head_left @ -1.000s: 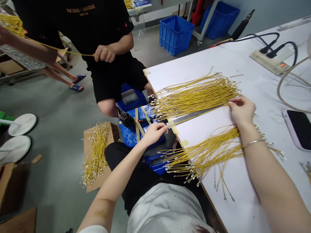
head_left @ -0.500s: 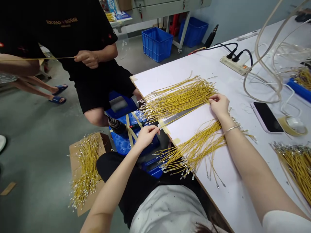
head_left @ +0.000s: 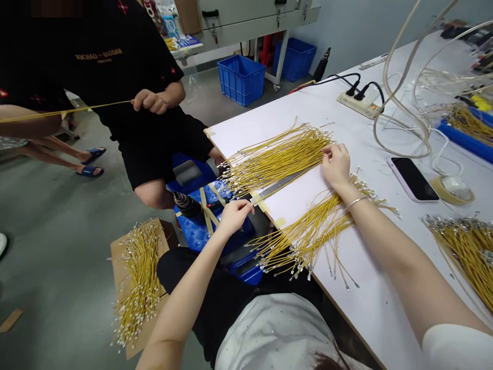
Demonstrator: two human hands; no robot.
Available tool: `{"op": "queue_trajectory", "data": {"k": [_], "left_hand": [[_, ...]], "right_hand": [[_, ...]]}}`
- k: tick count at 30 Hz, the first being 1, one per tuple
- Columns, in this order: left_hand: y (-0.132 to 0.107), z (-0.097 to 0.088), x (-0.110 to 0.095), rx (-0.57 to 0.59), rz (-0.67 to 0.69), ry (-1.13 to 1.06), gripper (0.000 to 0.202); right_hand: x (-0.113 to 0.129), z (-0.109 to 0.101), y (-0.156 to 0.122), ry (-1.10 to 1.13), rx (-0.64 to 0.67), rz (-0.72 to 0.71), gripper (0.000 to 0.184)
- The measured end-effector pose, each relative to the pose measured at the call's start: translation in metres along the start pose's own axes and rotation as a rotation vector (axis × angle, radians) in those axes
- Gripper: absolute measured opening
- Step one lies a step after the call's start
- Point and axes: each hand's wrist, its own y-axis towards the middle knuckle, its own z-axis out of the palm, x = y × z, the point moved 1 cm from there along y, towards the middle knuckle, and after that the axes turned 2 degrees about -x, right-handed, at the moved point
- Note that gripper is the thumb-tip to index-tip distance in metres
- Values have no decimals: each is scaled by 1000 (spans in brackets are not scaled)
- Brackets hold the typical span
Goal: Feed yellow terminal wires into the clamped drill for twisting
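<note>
My right hand (head_left: 336, 166) rests on the table, its fingertips on the edge of a thick bundle of yellow crimped wires (head_left: 277, 159). A second yellow bundle (head_left: 304, 236) spreads beneath my right wrist. My left hand (head_left: 233, 218) is pinched near the table edge, close to the end of a steel ruler (head_left: 281, 184). Anything between its fingers is too small to tell. Just beyond it, a drill chuck (head_left: 187, 204) stands by a blue holder (head_left: 196, 236). A co-worker's hand (head_left: 149, 101) holds a single yellow wire (head_left: 92, 107) stretched to the left.
Another yellow wire bundle (head_left: 466, 257) lies at the table's right. A phone (head_left: 413, 179), tape roll (head_left: 452, 190) and power strip (head_left: 356, 105) also stand there. Wires on cardboard (head_left: 136, 282) lie on the floor at left. Blue crates (head_left: 241, 80) stand beyond the table.
The view has swung right, bringing more of the table's right side into sight. The co-worker's wire now runs straight and taut. My hands stay in nearly the same places relative to the wires.
</note>
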Motion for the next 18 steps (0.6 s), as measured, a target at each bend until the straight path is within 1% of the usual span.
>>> {"op": "queue_trajectory", "data": {"k": [1,2,3,5,6,8,11,14,18], "left_hand": [[0,0,0,5,-2,2,31],[0,0,-1,10,-6,5,31],[-1,0,-2,12,-12,9,32],[-1,-1,-4,12,-27,15,32],[-2,-1,-4,10,-33,16,32],[-2,-1,-5,4,-37,18,31],[-3,-1,-7,4,-43,20,29],[-4,-2,-10,5,-48,25,28],[-5,-3,-13,-1,-56,49,27]], "right_hand": [[14,-2,-4,35,6,-62,17],[29,-4,-8,70,39,-126,17],[45,-5,-13,114,115,-194,18],[76,-4,-26,227,365,-341,19],[90,-2,-33,286,468,-401,18],[110,2,-46,382,601,-487,17],[123,13,-57,447,670,-525,16],[125,21,-60,437,682,-494,17],[126,24,-59,419,693,-472,19]]}}
